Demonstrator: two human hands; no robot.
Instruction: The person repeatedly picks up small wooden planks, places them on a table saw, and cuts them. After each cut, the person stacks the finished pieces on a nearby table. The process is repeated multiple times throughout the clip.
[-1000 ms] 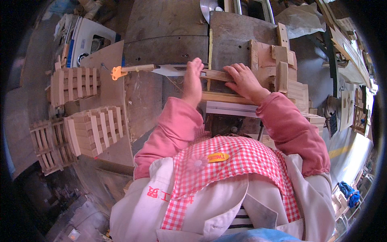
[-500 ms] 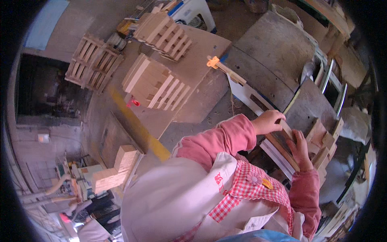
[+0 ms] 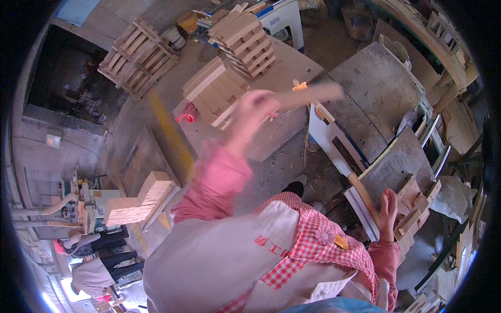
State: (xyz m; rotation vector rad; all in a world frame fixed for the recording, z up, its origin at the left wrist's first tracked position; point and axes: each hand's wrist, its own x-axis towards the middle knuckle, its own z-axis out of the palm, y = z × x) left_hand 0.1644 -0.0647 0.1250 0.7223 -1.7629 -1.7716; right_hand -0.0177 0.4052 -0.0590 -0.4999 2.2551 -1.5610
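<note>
My left hand (image 3: 259, 107), smeared by motion, is closed on one end of a wooden board (image 3: 313, 96). It is held out above the near side of a stack of wooden boards (image 3: 214, 94) on the sheet-topped table. My right hand (image 3: 387, 211) has its fingers stretched out with nothing visible in them. It is beside a wooden guide strip (image 3: 364, 195) on the metal machine table (image 3: 399, 156). Several wooden pieces (image 3: 415, 206) lie piled just right of that hand.
A taller crisscross stack of boards (image 3: 242, 41) stands behind the first, and an orange clamp (image 3: 299, 86) sits at the machine's far end. A pallet (image 3: 138, 57) leans at the far left. Stacked blocks (image 3: 138, 201) stand left of me; two people (image 3: 96, 274) are at lower left.
My left hand has left the machine table and swung left and away from me, carrying the wooden board. The right hand stays by the guide strip. The view has shifted.
</note>
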